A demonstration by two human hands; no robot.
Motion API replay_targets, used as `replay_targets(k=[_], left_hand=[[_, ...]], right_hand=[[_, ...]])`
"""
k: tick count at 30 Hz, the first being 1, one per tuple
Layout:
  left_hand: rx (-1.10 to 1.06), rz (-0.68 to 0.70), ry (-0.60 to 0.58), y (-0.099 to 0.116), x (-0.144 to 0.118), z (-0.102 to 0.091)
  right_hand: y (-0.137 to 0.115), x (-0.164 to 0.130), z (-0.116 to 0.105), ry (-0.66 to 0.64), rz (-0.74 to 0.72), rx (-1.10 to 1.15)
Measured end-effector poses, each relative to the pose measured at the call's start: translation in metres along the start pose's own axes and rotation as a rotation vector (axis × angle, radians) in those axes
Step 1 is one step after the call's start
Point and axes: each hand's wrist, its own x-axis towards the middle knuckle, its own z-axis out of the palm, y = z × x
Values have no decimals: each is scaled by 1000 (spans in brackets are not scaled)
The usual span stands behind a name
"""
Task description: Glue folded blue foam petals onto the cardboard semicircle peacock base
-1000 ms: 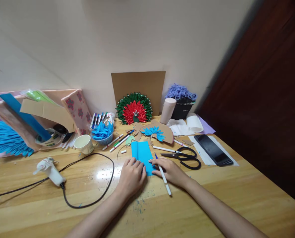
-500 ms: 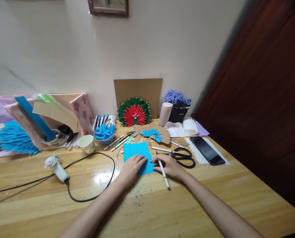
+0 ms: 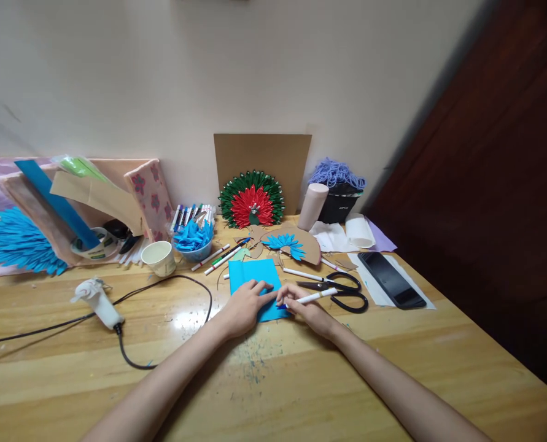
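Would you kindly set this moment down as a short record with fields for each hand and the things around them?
Left hand: flat on the blue paper, pressing it to the wooden table.
Right hand: grip closed on a white marker, its tip at the paper's right edge.
Just right: black scissors, another white pen, a black phone.
Left: glue gun with black cord, paper cup.
Behind: paper peacock against cardboard.

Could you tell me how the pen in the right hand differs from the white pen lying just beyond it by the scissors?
The held pen is gripped by the right hand, its tip on the blue paper; the loose pen lies free on the table. The held pen rises to the right; the loose pen slopes down towards the scissors. Both are slim and white.
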Motion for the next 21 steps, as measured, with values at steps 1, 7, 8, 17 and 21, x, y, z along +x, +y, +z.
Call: replay_targets(k=[1, 7, 8, 17, 21], left_hand=[[-23, -5, 9, -1, 0, 0], [-78, 4, 21, -6, 0, -1], [-77, 8, 17, -6, 0, -1], [-108, -17, -7, -5, 1, -3], [-106, -5, -10, -8, 0, -1]], right_hand=[[2, 0, 0, -4, 2, -17], [3, -3, -2, 99, -13, -232], [3, -3, -2, 123, -10, -262], [-1, -2, 1, 217, -16, -391], [-1, -2, 1, 209, -20, -386]])
